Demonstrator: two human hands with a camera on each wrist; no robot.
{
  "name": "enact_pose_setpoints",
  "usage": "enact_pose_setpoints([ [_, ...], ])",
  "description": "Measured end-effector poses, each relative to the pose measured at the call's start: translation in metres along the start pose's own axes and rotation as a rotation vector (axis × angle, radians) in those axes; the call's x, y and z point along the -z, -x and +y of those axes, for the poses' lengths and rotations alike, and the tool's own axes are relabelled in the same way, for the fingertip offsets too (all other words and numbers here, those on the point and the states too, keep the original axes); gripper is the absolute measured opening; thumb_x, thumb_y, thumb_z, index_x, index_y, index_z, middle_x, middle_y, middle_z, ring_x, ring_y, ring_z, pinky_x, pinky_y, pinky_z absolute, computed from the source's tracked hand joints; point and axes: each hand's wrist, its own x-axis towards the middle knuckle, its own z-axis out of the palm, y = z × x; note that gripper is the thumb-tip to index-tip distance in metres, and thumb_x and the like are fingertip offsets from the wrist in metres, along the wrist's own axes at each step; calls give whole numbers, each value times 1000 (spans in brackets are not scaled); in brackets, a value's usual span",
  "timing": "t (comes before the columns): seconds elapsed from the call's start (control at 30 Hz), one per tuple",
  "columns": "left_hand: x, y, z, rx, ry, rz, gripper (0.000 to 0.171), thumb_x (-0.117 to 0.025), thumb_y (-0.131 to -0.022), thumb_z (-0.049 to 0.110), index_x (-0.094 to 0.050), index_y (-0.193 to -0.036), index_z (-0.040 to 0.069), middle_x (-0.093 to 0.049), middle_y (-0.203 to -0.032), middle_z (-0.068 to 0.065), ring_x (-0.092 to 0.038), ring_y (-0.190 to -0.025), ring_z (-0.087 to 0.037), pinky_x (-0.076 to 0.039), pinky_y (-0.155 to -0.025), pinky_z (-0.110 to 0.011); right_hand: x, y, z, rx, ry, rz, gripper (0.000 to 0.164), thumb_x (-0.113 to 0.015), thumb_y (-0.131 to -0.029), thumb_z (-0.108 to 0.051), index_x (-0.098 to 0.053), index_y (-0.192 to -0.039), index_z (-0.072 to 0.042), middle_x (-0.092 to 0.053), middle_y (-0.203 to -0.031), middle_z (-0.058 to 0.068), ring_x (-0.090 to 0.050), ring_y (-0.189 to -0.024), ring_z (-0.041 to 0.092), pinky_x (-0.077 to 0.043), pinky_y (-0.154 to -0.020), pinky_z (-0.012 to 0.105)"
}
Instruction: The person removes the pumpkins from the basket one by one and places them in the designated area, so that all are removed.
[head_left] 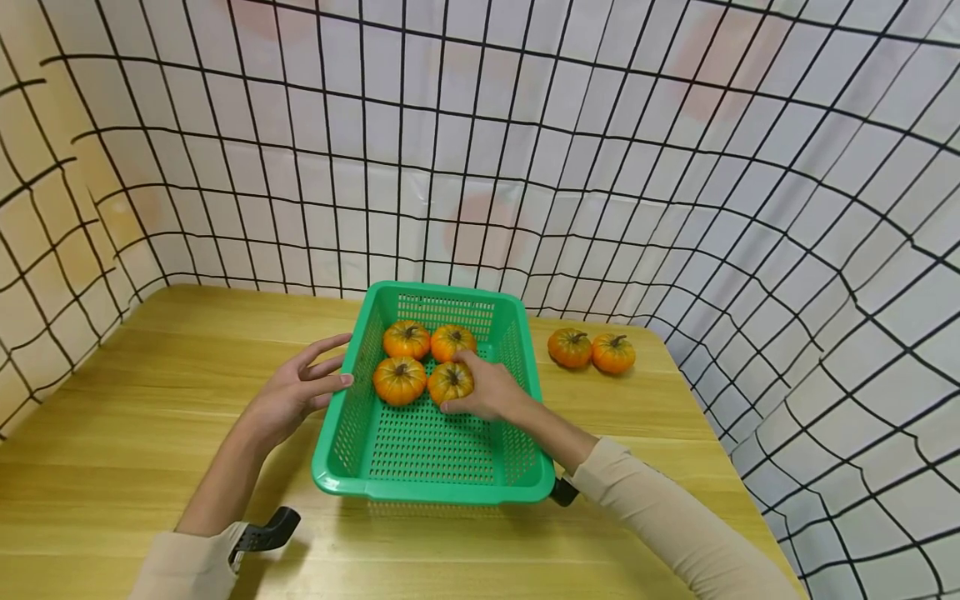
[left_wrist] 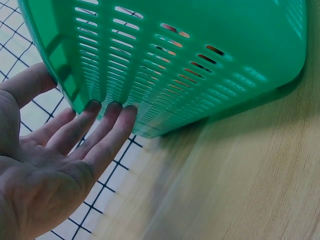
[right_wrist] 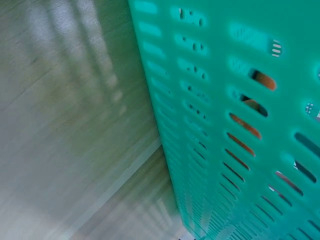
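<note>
A green plastic basket (head_left: pixel 431 492) with slotted walls stands on the wooden table. Inside it, several small orange pumpkins sit close together toward the back, among them one at the front left (head_left: pixel 400 381). My right hand (head_left: pixel 483 387) reaches over the basket's right side and grips the front right pumpkin (head_left: pixel 450 383) between thumb and fingers. At the left side, my left hand (head_left: pixel 296 392) holds the basket's rim. In the left wrist view, the left hand's thumb lies at the rim and its fingertips (left_wrist: pixel 114 107) touch the outer wall. The basket's wall hides the right hand from the right wrist view.
Two more pumpkins, one on the left (head_left: pixel 570 348) and one on the right (head_left: pixel 613 354), lie side by side on the table (head_left: pixel 645 433) right of the basket. A black wire grid (head_left: pixel 450 167) over pale sheeting rises behind the table and along both sides.
</note>
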Motion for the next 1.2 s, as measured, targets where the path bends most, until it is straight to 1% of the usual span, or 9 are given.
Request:
enact_pose_setpoints([
  [0.23,0,0,0,-3,5,-2,75,-67,-98,10,-26,-161,15,-31,-162,-25,-68,-117,-18,-58,-93,-34,1,0,-1,4,-15,14,80,-84,-83,-41,-46,-149,-18,-60,-140,17,-53,-128,42,-48,-103,56],
  [0.5,1,0,0,8,-8,10,75,-68,-97,11,-27,-161,17,-31,-162,-23,-65,-122,-20,-58,-93,-34,3,-1,-1,37,-47,81,80,-85,-81,-38,-48,-149,-17,-59,-141,15,-56,-127,39,-49,-102,55],
  [0.67,1,0,0,5,-16,4,76,-67,-98,10,-26,-161,16,-30,-162,-25,-64,-122,-16,-58,-94,-33,7,0,-1,52,-67,127,80,-86,-79,-38,-50,-147,-15,-60,-141,15,-59,-124,36,-51,-100,53],
  [0.83,0,1,2,5,-15,7,76,-67,-97,10,-26,-161,15,-31,-162,-24,-66,-119,-15,-58,-94,-33,11,1,-2,47,-82,138,79,-85,-81,-40,-50,-148,-15,-59,-143,13,-61,-121,34,-54,-96,50],
  [1.07,0,0,2,-1,-1,1,75,-67,-97,9,-26,-160,14,-32,-161,-25,-67,-118,-17,-58,-93,-33,20,6,-3,44,-103,155,79,-84,-81,-39,-50,-149,-16,-61,-139,12,-62,-117,32,-56,-92,48],
  [1.2,1,0,1,0,1,2,75,-66,-98,8,-26,-160,14,-32,-161,-26,-67,-117,-17,-58,-93,-33,30,8,-4,64,-112,179,79,-84,-81,-38,-50,-148,-14,-61,-138,12,-63,-115,31,-57,-91,46],
])
